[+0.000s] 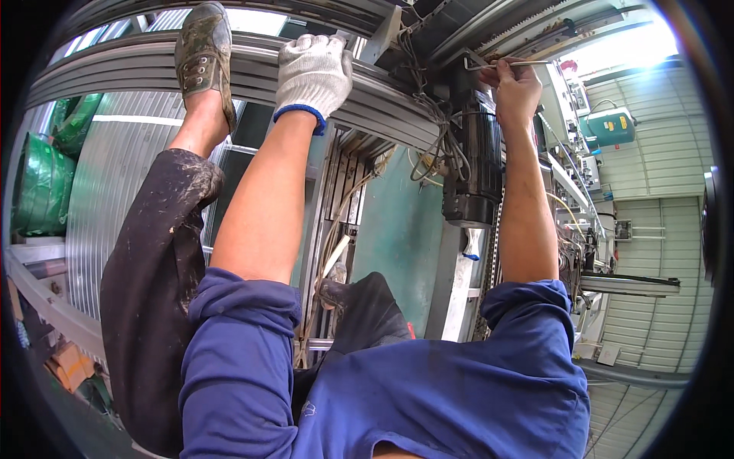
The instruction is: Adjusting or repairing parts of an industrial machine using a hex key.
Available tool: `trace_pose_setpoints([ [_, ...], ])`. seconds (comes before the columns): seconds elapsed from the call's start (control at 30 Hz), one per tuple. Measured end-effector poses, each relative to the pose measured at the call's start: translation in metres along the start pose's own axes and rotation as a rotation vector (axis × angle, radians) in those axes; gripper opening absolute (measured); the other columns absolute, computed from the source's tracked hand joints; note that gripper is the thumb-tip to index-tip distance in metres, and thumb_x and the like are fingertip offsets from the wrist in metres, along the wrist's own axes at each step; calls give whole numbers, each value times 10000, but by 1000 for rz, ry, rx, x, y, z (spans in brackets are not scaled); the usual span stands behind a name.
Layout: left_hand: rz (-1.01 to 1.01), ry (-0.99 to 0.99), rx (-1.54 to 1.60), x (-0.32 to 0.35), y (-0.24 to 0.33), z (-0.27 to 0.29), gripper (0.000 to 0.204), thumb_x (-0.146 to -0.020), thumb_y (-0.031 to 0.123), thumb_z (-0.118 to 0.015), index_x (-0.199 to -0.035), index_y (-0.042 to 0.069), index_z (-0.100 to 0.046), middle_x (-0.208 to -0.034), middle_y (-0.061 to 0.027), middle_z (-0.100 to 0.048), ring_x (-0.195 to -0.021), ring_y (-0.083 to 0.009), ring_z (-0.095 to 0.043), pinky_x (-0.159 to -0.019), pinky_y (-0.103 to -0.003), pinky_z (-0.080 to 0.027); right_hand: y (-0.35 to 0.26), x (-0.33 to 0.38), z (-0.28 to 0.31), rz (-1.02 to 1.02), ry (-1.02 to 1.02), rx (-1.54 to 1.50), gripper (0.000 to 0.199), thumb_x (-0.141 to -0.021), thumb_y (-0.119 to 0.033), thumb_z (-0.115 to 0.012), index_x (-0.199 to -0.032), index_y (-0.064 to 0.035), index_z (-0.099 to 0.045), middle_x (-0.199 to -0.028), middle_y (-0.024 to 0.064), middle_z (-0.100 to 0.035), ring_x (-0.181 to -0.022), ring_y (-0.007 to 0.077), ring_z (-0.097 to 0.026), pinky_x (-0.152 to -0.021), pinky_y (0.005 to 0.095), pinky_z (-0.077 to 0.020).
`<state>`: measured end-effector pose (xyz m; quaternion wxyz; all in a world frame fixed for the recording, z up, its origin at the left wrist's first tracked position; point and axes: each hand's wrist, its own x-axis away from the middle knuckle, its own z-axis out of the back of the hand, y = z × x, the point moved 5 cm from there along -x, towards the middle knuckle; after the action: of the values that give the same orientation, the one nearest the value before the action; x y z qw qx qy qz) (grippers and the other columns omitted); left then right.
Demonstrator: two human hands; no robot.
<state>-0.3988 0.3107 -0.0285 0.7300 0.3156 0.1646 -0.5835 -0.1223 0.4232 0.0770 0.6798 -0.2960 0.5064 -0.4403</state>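
Note:
My left hand [313, 75] wears a white knit glove with a blue cuff. Its fingers are curled over the grooved metal beam [382, 103] that crosses in front of me. Up to the right, my bare right hand [518, 92] pinches a thin L-shaped hex key [538, 62], its bent end pointing left. The key lies at the upper end of a black cylindrical motor [483, 153]; whether its tip sits in a screw I cannot tell. Loose cables [447, 149] hang between the beam and the motor.
My left shoe [203, 53] rests on the beam. A white glove with blue trim [472, 243] shows below the motor. Green wrapped rolls [44, 183] stand at far left. Several machine parts, wires and a green motor-like unit [608, 127] lie to the right.

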Motion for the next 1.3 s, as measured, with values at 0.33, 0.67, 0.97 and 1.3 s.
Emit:
trace_pose_setpoints([
  [0.33, 6, 12, -3, -1, 0, 0, 284, -967, 339, -513, -1026, 121, -685, -1022, -88, -692, -1047, -263, -625, -940, -437, -450, -7, 7, 4, -13, 48, 64, 164, -990, -52, -593, -1044, 103, -593, -840, 191, -683, -705, 267, -714, -666, 380, -629],
  [0.67, 18, -13, -7, 0, -2, -1, 281, -965, 342, -515, -1037, 127, -680, -1045, -81, -687, -1068, -252, -618, -952, -431, -440, -37, 3, -21, 251, -6, 665, 171, -914, -165, -659, -977, -6, -654, -823, 195, -714, -783, 342, -724, -718, 418, -548],
  [0.97, 15, -45, -48, -4, 1, 1, 327, -983, 356, -488, -1190, 174, -663, -1090, -80, -695, -1096, -268, -628, -981, -438, -436, -44, 2, -88, 664, -452, 1176, 215, -885, -100, -572, -1093, -47, -591, -1050, 225, -675, -935, 431, -652, -810, 511, -521],
  [1.3, -20, 32, 8, 1, 5, -1, 266, -957, 334, -527, -1028, 118, -665, -991, -74, -689, -1026, -264, -623, -905, -442, -455, -25, 25, -142, 636, -756, 1205, 281, -849, -112, -541, -1075, -87, -706, -1000, 158, -729, -967, 363, -700, -816, 466, -572],
])
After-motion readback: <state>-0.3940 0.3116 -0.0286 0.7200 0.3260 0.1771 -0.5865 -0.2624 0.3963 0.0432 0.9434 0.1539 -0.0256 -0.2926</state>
